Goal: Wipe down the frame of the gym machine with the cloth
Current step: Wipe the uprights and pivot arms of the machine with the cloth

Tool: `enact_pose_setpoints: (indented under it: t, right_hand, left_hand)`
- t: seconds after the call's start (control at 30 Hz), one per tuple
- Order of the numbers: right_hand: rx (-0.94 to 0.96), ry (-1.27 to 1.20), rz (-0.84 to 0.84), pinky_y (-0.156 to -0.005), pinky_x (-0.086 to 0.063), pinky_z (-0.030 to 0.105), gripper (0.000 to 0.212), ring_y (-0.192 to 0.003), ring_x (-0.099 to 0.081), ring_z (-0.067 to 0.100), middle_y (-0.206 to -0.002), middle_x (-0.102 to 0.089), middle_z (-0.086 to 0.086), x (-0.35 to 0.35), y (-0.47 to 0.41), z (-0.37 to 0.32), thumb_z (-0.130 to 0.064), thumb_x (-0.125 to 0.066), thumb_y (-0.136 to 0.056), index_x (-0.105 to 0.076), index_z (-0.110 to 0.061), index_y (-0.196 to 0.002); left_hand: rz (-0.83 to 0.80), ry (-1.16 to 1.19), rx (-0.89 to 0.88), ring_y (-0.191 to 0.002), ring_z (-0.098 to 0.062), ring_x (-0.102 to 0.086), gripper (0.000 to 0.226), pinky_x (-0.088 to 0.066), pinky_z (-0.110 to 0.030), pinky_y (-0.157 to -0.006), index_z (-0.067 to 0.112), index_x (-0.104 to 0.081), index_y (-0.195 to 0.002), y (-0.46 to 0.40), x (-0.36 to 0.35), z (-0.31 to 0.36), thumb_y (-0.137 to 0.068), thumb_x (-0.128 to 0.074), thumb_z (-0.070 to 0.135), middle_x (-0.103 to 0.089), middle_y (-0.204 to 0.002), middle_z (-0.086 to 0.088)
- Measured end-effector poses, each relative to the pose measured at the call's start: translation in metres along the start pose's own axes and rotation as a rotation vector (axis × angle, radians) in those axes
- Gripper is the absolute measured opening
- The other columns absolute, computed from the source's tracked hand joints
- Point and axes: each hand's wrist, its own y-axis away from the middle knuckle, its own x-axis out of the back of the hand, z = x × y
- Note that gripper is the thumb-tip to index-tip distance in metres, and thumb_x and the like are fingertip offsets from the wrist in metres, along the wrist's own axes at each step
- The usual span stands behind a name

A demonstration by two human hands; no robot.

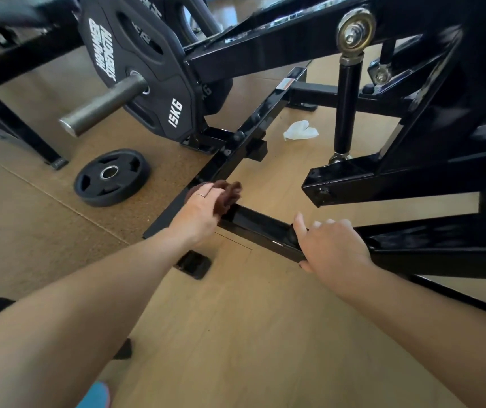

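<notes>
Frame [250,222] of the gym machine: black square tubing, low at floor level, directly ahead of the person. Two members matter here. One long base rail [236,148] runs from lower left up and away to the right; a short cross bar [265,231] branches off it toward the right, ending near the right hand.

Cloth [230,195], dark brown and bunched, is held in the left hand [199,213], fingers curled round it, and is pressed at the junction where the cross bar meets the long rail. A ring is visible on one finger.

Right hand [333,245] is wrapped over the near end of the cross bar, thumb up, fingers curled over the top edge, apparently as a brace. No cloth in it.

Key relation: the cross bar's long axis lies between the two hands, left to right. The left hand with the cloth is at its far-left end, so a wipe along that axis would be drawn toward the right hand; alternatively the long rail could be followed away and up. Judged: the lower frame is in hand, while the upper beams [265,51] look yet to be done.

Further out: a 15KG plate [159,78] is loaded on its peg, a loose plate [111,177] lies flat on the floor left of the rail, and a crumpled white tissue [300,131] lies on the floor beyond.
</notes>
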Motion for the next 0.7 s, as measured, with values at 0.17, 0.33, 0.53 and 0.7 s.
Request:
enact_pose_setpoints:
  t: [0.17, 0.33, 0.53, 0.7]
  right_hand:
    - [-0.072, -0.167, -0.024, -0.066, -0.038, 0.034, 0.099, -0.089, -0.065, 0.023, -0.114, -0.065, 0.006, -0.002, -0.011, -0.006, -0.062, -0.057, -0.096, -0.003, -0.01, -0.161]
    - [-0.144, -0.422, -0.068, -0.073, -0.046, 0.034, 0.11, -0.105, -0.068, 0.026, -0.132, -0.059, 0.008, -0.001, -0.027, -0.015, -0.055, -0.067, -0.092, 0.006, -0.012, -0.161]
    - [-0.05, -0.312, -0.053, -0.065, -0.046, 0.031, 0.103, -0.091, -0.066, 0.021, -0.118, -0.06, 0.004, -0.006, -0.023, -0.015, -0.057, -0.063, -0.095, 0.005, -0.018, -0.162]
    - [-0.069, -0.429, -0.094, -0.068, -0.043, 0.033, 0.057, -0.095, -0.063, 0.024, -0.108, -0.058, 0.002, -0.006, -0.036, -0.018, -0.056, -0.059, -0.095, -0.038, -0.02, -0.135]
  left_hand:
    - [-0.073, 0.056, -0.24, -0.152, -0.018, -0.024, 0.058, -0.013, -0.034, -0.128, 0.022, -0.046, -0.152, 0.033, -0.046, 0.051, -0.098, -0.06, 0.008, -0.034, -0.163, 0.001]
    - [-0.128, 0.006, -0.369, -0.153, -0.012, -0.021, 0.061, -0.022, -0.036, -0.126, 0.028, -0.038, -0.156, 0.033, -0.043, 0.039, -0.101, -0.06, 0.015, -0.028, -0.166, 0.008]
    - [-0.021, -0.04, -0.078, -0.149, -0.015, -0.029, 0.06, -0.029, -0.041, -0.124, 0.033, -0.04, -0.153, 0.013, 0.003, -0.024, -0.099, -0.063, 0.019, -0.029, -0.163, 0.008]
    - [0.039, 0.052, -0.062, -0.154, -0.018, -0.02, 0.057, -0.014, -0.041, -0.127, 0.025, -0.039, -0.155, 0.025, -0.02, -0.004, -0.102, -0.058, 0.016, -0.025, -0.166, 0.001]
